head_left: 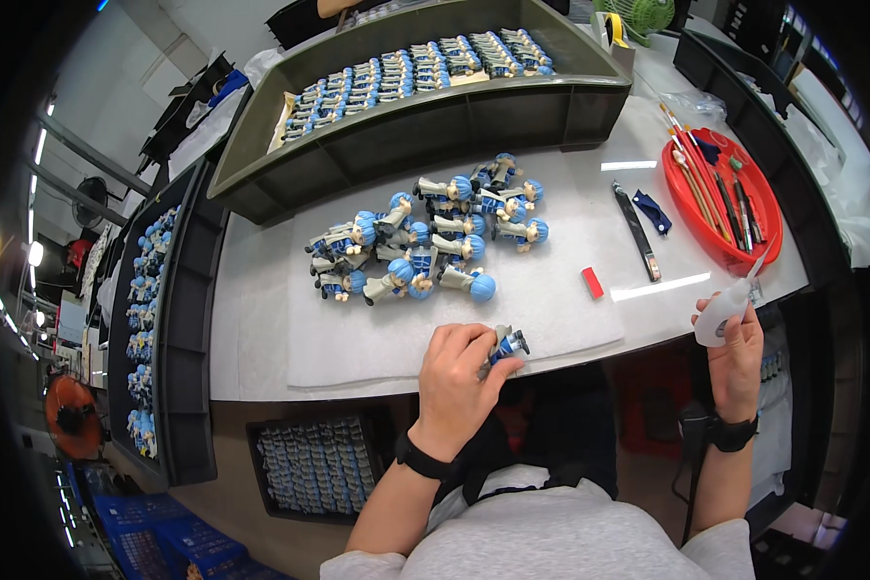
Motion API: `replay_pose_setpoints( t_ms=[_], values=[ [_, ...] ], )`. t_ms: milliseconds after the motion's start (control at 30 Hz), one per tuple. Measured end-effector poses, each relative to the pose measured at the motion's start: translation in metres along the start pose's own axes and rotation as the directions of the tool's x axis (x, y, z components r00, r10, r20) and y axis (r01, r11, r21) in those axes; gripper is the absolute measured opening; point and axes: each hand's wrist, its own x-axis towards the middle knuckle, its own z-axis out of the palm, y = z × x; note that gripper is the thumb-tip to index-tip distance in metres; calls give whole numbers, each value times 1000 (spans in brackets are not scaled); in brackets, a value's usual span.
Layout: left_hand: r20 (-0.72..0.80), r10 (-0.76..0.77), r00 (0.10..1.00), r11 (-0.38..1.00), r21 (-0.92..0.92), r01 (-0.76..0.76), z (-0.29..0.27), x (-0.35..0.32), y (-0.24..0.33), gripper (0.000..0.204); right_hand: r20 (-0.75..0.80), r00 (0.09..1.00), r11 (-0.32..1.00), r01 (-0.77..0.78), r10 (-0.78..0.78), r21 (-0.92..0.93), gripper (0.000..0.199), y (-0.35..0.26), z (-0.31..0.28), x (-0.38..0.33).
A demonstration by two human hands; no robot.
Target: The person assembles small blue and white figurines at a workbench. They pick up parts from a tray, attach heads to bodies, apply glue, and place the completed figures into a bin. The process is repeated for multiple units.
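The left hand (459, 372) grips a small figurine (507, 345), blue-headed with a pale grey body, at the table's (251, 319) near edge. The right hand (737, 353) is closed around a translucent white squeeze bottle (723, 313) with a thin nozzle.

Bright overhead lighting is washing the white table (261, 290) evenly; strip glare is showing near the red tray (681, 208). Shadows are staying soft. Fisheye distortion is bending edges (corners are vignetting black).
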Motion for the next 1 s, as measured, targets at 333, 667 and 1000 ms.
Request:
replay_pose_setpoints(
  t_ms=[333,667,1000],
  values=[
    [-92,34,995,999,30,-31,12,-3,-2,25,-100,995,999,28,-26,16,48,-2,-26,0],
    [-121,173,978,982,101,-161,23,-2,-5,28,-192,970,989,150,-146,9,42,-13,-54,6],
    [17,84,996,988,131,-86,14,-3,6,33,-346,873,807,87,-345,-585,36,-53,-126,126]
  ],
)
